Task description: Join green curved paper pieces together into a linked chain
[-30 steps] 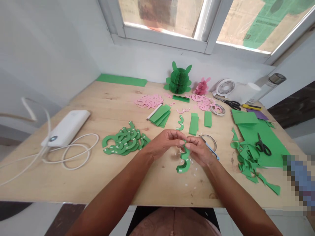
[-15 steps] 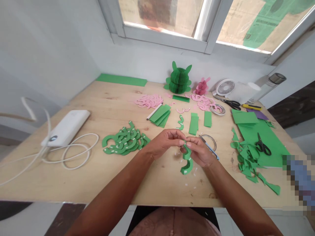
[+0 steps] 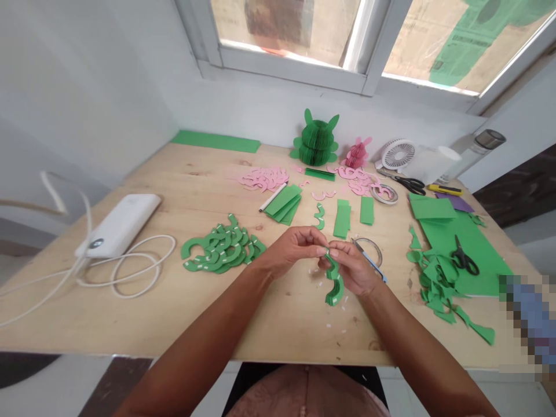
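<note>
My left hand (image 3: 299, 249) and my right hand (image 3: 350, 266) meet over the front middle of the table, fingertips pinched at the top end of a stack of wavy green paper pieces (image 3: 335, 286). The stack hangs down from my fingers, its layers showing at the lower curve, with small white tape bits on it. Left of my hands lies a heap of similar green curved pieces (image 3: 221, 246) with white tape patches. Tiny white scraps (image 3: 332, 326) are scattered below the stack. A single wavy green piece (image 3: 320, 214) rests just beyond my fingers.
Behind my right hand lie a tape roll (image 3: 377, 250) and a blue cutter (image 3: 374, 267). Black scissors (image 3: 464, 258) sit on green sheets (image 3: 482, 266) beside green offcuts (image 3: 436, 278). At left are a white power bank (image 3: 124, 223) and looped cable (image 3: 115, 284). Paper figures (image 3: 316, 142) stand behind.
The lower end of the green paper stack has swung slightly to the right. Both hands stay pinched at its top, nearly in the same place.
</note>
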Tool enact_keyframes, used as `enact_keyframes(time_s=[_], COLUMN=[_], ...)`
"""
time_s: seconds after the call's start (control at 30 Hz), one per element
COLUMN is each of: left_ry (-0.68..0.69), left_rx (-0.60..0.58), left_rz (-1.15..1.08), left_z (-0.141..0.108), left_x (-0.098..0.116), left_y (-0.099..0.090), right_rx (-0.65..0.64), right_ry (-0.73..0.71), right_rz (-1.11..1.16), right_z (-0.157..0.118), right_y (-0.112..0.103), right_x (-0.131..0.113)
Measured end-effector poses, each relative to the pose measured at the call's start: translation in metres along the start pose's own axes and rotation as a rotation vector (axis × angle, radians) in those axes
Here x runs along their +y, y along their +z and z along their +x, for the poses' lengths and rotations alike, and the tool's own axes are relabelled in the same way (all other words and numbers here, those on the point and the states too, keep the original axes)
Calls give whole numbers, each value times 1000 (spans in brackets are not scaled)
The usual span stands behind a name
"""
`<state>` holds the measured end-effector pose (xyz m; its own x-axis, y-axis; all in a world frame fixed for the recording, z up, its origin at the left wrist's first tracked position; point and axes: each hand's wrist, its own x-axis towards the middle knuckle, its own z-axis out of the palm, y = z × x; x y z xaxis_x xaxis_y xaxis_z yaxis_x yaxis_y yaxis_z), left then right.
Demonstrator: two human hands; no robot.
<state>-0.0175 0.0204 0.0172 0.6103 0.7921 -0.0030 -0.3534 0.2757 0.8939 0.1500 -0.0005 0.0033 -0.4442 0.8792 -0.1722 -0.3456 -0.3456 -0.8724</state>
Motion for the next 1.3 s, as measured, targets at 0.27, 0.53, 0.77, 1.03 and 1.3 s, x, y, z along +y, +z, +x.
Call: enact_keyframes(time_s=[0.27,0.53,0.77,1.03,1.3], left_ry=[6,49,13,47,43], left_rx=[-4,51,136,225,223], left_rz=[-6,18,128,237,205], left_z=[3,5,6,6,8], left_x=[-5,-6,-4,-6,-8], left_y=[-4,-9,-5,-5,-6], right_rx=[30,156,216,249,277], right_ry=[-20,-47,-133,-185,-169], right_rz=[-10,0,-94,-251,-210], right_z=[1,2,8,10,10], right_y=[1,4,0,-8,-6], right_x=[0,0,7,18,14])
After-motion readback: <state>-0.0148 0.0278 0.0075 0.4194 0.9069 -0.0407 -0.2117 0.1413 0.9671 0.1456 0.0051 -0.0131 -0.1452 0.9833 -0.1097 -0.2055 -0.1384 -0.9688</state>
